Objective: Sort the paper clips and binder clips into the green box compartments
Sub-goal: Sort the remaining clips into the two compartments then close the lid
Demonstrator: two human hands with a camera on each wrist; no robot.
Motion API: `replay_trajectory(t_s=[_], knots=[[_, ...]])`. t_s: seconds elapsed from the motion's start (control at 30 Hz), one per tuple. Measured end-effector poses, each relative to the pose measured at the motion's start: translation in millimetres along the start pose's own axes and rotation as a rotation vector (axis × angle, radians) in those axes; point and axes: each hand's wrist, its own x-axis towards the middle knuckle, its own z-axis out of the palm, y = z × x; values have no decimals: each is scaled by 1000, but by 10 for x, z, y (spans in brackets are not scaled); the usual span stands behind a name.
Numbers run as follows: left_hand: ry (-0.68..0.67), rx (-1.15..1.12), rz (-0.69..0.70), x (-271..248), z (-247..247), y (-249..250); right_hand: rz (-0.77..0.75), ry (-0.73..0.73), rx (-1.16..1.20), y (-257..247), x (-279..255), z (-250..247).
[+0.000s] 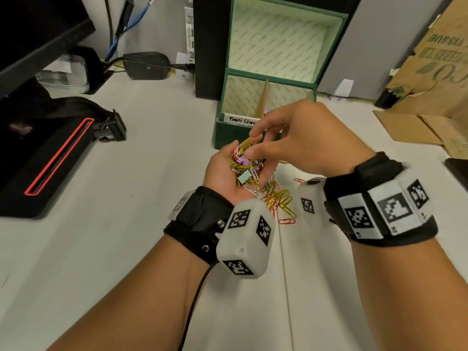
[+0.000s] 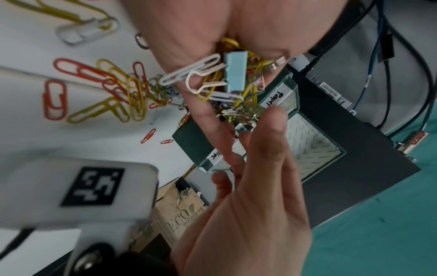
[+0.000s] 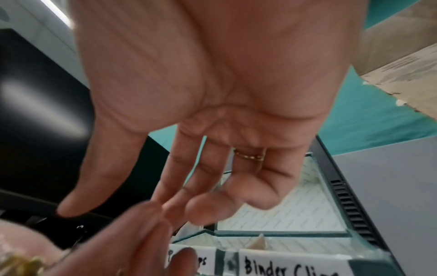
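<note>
My left hand point(image 1: 224, 171) is palm up, cupped under a heap of coloured paper clips and binder clips point(image 1: 247, 164). A pale blue binder clip point(image 2: 236, 72) lies near the heel of the palm, and a purple one point(image 1: 244, 161) sits in the middle. My right hand point(image 1: 253, 144) hovers over the heap with thumb and forefinger spread and nothing between them. Just behind stands the green box point(image 1: 228, 138), its front part split by a cardboard divider point(image 1: 264, 97). Its labels read "Paper Clips" point(image 1: 243, 120) and "Binder Clips" point(image 3: 283, 267).
Loose red and yellow paper clips point(image 1: 279, 200) lie on the white table under my wrists. A black device with a red outline point(image 1: 50, 158) is at the left. Torn cardboard point(image 1: 430, 79) is at the right. A black tower point(image 1: 207, 46) and cables stand behind the box.
</note>
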Motion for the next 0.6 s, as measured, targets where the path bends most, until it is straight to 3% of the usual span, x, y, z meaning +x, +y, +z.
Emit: replay_trajectory(t_s=[0.13,0.3,0.47,0.6], knots=[[-3,15,-5,-20,21,-3,-37,-16,-139,-127,48,39],[59,-28,-27,-33,22,28,-29,-5,-115,-175,136,-108],[22,-18,-13,-42,40,13,15,-121,-134,-156,178,-57],[52,-9,-18,-37,50,18,1,-71,-130,-111,182,-86]])
